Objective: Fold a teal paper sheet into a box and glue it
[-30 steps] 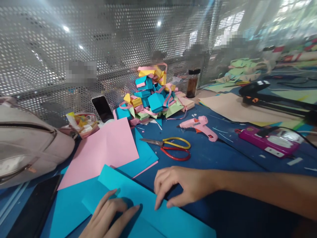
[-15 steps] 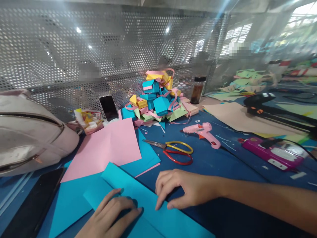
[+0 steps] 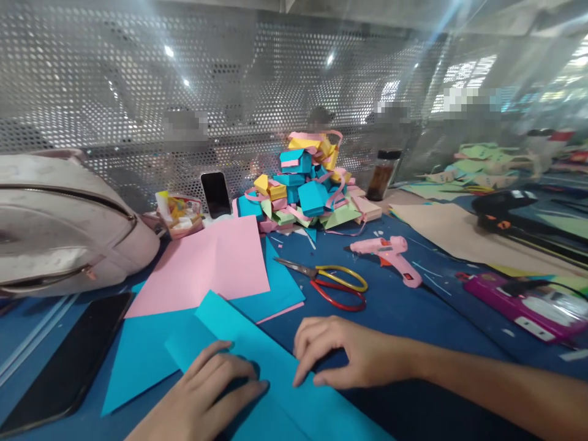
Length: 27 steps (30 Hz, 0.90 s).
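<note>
Both hands on a folded blue sheet (image 3: 280,380), bottom centre.
Head view: left hand (image 3: 220,383) lies loosely spread; right hand (image 3: 328,352) rests half-curled at the upper edge. Only the view has swung; the sheet apparently stays steadied.

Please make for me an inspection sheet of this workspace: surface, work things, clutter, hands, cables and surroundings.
Surface: blue table, with scraps near the scissors.
Work things: blue paper, its near end out of view.
Clutter: pink sheet; glue gun; paper heap; phone propped up; bag at the left.
Hands: left hand, fingers bent, on the blue paper; right hand, fingers bent, at its far edge.
Cables: cord from the glue gun crosses the table; black cable at the power strip.
Surroundings: perforated screen behind; bottle near it.
</note>
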Motion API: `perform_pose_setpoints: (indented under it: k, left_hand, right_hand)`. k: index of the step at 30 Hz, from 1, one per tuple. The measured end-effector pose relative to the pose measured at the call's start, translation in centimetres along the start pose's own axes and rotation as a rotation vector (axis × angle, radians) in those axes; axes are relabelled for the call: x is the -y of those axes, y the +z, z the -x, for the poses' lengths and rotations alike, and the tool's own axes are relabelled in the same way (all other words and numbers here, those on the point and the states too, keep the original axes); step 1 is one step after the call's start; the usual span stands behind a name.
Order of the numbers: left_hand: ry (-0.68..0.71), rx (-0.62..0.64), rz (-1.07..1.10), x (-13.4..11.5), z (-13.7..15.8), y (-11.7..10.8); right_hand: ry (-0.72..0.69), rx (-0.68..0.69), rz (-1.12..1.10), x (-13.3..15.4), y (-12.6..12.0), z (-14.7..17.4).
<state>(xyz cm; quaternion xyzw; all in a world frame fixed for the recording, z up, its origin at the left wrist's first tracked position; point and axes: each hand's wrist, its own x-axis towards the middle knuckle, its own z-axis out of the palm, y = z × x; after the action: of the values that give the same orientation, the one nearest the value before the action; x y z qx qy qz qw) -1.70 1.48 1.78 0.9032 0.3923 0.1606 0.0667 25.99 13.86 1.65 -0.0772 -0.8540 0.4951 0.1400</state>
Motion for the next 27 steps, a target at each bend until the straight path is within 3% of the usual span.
perform_pose_setpoints:
  k: [6, 11, 18, 22, 24, 27]
  left_hand:
    - [0.026, 0.056, 0.019, -0.1, 0.0, -0.6]
    - [0.025, 0.200, -0.059, -0.7, -0.3, -2.2]
    - [-0.027, 0.117, -0.038, -0.8, -0.2, -1.6]
    - [-0.063, 0.104, 0.105, -1.0, -1.4, -1.9]
    - [-0.069, 0.130, 0.204, -1.3, -2.4, -2.3]
    - [-0.030, 0.167, 0.183, -1.7, -3.8, -2.3]
  right_hand:
    - [0.020, -0.019, -0.026, -0.2, 0.6, -0.2]
    - [0.036, -0.061, -0.063, -0.5, 0.9, -0.1]
    - [0.167, -0.278, -0.127, -0.6, 1.3, 0.1]
    - [0.230, -0.310, -0.210, -0.4, 1.6, -0.1]
    - [0.244, -0.281, -0.154, -0.2, 1.5, -0.1]
    - [0.128, -0.248, 0.240, 0.1, 1.3, -0.1]
